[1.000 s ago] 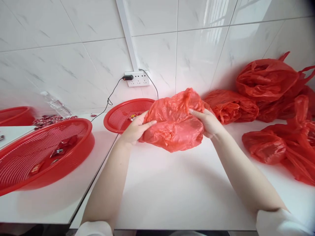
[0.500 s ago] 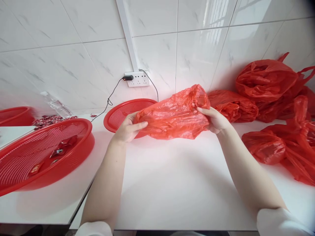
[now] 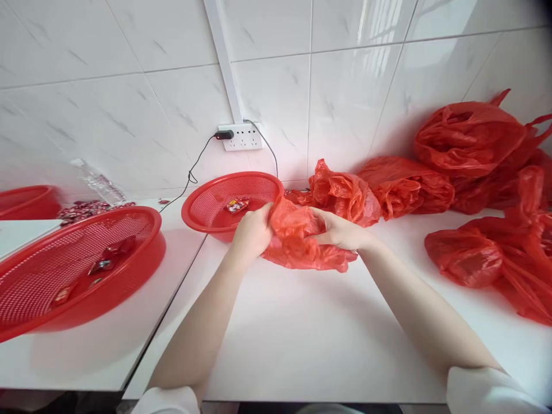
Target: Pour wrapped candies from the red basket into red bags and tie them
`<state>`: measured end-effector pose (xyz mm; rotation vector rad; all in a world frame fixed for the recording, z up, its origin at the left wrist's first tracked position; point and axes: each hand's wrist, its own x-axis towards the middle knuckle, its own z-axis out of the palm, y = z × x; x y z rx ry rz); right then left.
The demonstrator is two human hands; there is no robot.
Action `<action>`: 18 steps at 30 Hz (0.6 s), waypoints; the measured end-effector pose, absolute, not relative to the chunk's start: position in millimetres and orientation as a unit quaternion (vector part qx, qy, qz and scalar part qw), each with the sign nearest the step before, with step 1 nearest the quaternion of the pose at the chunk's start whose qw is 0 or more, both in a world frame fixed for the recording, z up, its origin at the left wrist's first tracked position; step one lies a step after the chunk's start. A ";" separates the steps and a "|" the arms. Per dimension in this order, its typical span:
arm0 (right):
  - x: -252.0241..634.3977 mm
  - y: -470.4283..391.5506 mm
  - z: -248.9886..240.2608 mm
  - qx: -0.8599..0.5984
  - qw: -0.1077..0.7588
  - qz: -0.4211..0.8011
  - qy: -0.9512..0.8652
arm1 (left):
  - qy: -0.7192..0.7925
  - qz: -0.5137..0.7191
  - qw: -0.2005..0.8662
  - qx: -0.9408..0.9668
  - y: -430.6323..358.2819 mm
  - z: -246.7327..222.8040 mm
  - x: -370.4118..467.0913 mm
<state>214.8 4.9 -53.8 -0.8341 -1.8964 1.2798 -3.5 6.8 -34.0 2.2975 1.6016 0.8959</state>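
Between my two hands a thin red plastic bag [image 3: 308,253] is bunched up just above the white table. My left hand [image 3: 254,230] grips its left side, thumb toward the top. On the right side, my right hand [image 3: 340,231] holds the bag with fingers partly hidden in its folds. Whether anything is inside the bag I cannot tell. Just behind my left hand stands a small red mesh basket [image 3: 202,201], with a few shiny wrapped packets [image 3: 237,205] in it. A crumpled red bag [image 3: 345,195] lies behind my right hand.
A larger red basket [image 3: 146,230] with several packets stands at left. Behind it are a pile of wrapped packets [image 3: 81,211] and a clear plastic bottle [image 3: 101,183]. Red bags [image 3: 468,138] are heaped at right. A power strip [image 3: 241,138] with cables is on the tiled wall.
My hands have come closer together and lower, crumpling the bag that was stretched between them. The packets in the small basket and the crumpled bag behind now show.
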 end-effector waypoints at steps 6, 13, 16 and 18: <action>225.4 29.9 -67.7 -0.503 0.469 0.239 -0.685 | 0.526 0.099 0.436 0.724 9.9 -24.0 -20.4; 234.6 36.0 -72.2 -0.629 0.357 0.089 -0.685 | 0.610 0.275 0.328 0.668 30.6 -42.7 -27.8; 236.1 35.9 -71.0 -0.617 0.323 0.183 -0.694 | 0.563 0.442 0.339 0.610 35.4 -46.8 -20.8; 238.0 36.4 -69.4 -0.585 0.361 0.254 -0.681 | 0.499 0.514 0.430 0.550 35.7 -45.2 -16.1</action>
